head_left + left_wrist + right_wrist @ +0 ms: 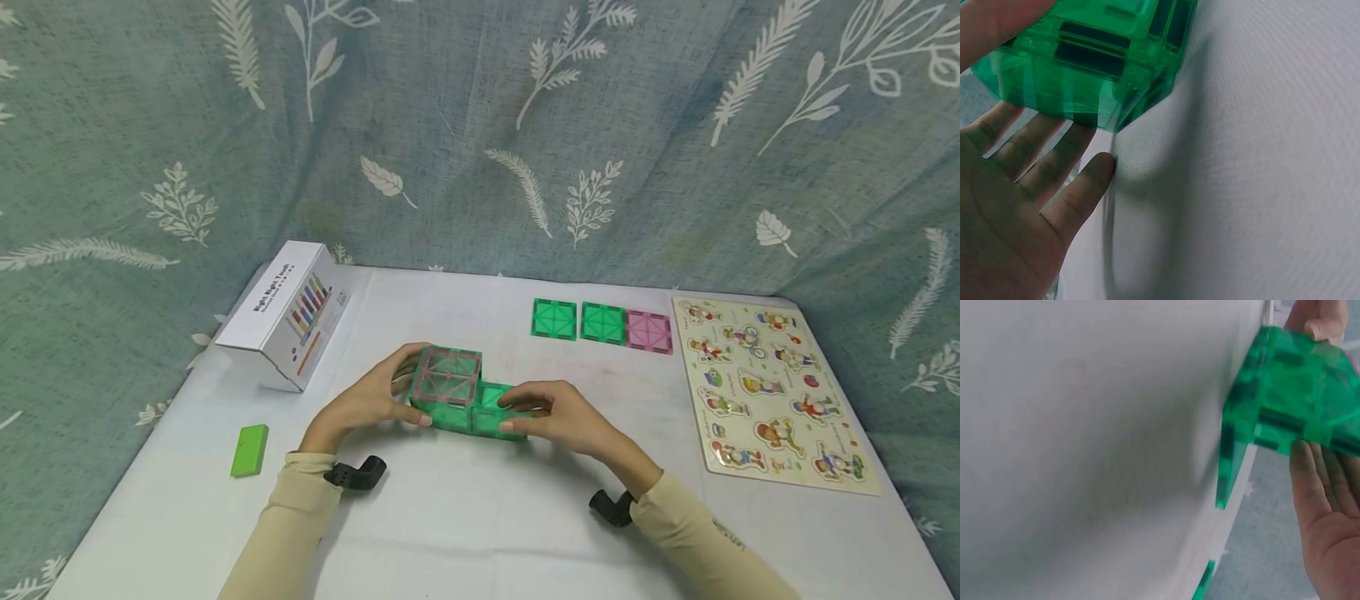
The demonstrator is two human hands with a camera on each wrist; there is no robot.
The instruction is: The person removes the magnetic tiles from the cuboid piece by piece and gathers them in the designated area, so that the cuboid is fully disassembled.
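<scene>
A block built of green magnetic tiles point(452, 417) stands on the white table, with a pink-framed square tile point(447, 375) on top of its taller left part. My left hand point(367, 398) holds that left part, thumb at the front and fingers round the back. In the left wrist view, the green block point(1094, 94) shows between thumb and fingers. My right hand point(570, 417) grips the lower right part, its thumb along the front and its fingers over the top and far side. In the right wrist view, a thin green tile point(1229, 469) sticks out beside the block.
Behind the block lie two loose green tiles point(554, 320) and a pink tile point(649, 332). A picture puzzle board point(776, 396) lies at the right. On the left are a white printed box point(281, 321) and a small bright green block point(250, 451). A patterned curtain point(450, 125) hangs behind.
</scene>
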